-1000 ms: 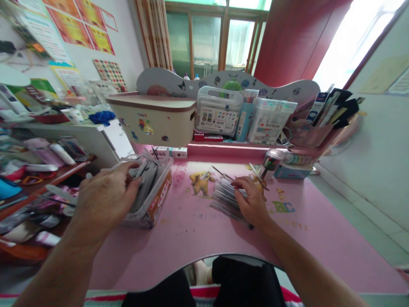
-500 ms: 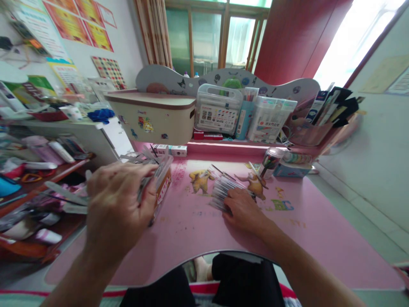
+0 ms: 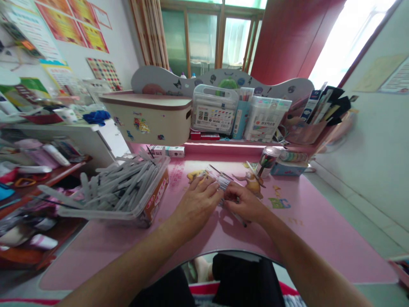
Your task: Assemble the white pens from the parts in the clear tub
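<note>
My left hand (image 3: 198, 204) lies flat, palm down, with its fingers stretched over the near left side of a row of thin, pale pens (image 3: 223, 181) on the pink table. My right hand (image 3: 244, 201) is beside it, its fingers curled and pinched at the row's right side. One slim pen (image 3: 239, 218) sticks out below the right fingers toward the table's front edge. Much of the row is hidden under both hands. At the left stands a clear plastic box (image 3: 140, 215), heaped with grey translucent pen-like sticks (image 3: 124, 183).
A jar of pens (image 3: 267, 160) and a small blue box (image 3: 289, 168) stand at the table's back right. On the shelf behind are a lidded cream bin (image 3: 153, 121), clear marker cases (image 3: 214, 113) and a pink holder (image 3: 303, 130). The table's front edge (image 3: 220, 250) curves inward.
My left hand has moved right, from the box of sticks to the row of pens. My right hand stays at the row, and a pen now shows below its fingers.
</note>
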Tool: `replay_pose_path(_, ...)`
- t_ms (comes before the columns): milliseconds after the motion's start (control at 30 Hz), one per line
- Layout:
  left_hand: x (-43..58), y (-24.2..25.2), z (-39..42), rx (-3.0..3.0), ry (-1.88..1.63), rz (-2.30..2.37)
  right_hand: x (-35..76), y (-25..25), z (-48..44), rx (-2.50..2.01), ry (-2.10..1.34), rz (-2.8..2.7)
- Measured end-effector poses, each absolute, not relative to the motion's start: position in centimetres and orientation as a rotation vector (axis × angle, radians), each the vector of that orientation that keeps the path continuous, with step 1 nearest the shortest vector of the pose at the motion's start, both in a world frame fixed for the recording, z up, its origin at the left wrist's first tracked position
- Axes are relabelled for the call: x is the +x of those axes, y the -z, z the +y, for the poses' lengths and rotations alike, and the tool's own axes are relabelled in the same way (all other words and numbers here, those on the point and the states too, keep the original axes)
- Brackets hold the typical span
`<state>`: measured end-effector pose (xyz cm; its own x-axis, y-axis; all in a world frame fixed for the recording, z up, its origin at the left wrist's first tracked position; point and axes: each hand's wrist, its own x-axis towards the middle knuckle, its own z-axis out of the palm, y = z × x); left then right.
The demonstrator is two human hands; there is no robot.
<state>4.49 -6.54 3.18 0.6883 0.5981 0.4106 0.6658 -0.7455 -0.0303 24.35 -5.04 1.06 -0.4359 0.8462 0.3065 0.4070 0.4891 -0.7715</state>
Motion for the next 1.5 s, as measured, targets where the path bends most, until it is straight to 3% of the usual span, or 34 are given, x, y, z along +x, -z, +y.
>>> replay_pose_path(100,4.8,-3.4,-5.8,-2.844,0.519,-0.976,24.7,-0.9,-4.7,-0.984,-1.173,-1.815)
replay_pose_path(200,5.2,-3.8,-5.5,-2.961,0.705,-1.154,25.1,-0.7,-4.3,-0.919,-1.57,-1.369)
replay_pose_path(300,5.9,-4.0,-5.5,-3.122,1.185,-1.446,25.2,-0.7,-4.1,-0.823,-1.63,-1.105)
replay_pose_path(567,8.7,-1.2,-5.1,-2.824,2.685,-2.0,23.8,0.3,-4.6,-0.742,-1.592,-1.193)
replay_pose_path(700,8.0,-0.8,-4.9,-2.613,3.109,-2.247,24.0,0.5,-4.8,-0.862,-1.656,-1.304)
replay_pose_path(1333,7.1,-0.3,-4.8,-2.925,2.489,-1.918,23.5,0.7,-5.2,-0.932,-1.435,-1.725)
replay_pose_path(1500,7.2,0.0,-4.8,-2.94,2.479,-1.917,23.5,0.7,-5.3,-0.911,-1.423,-1.716)
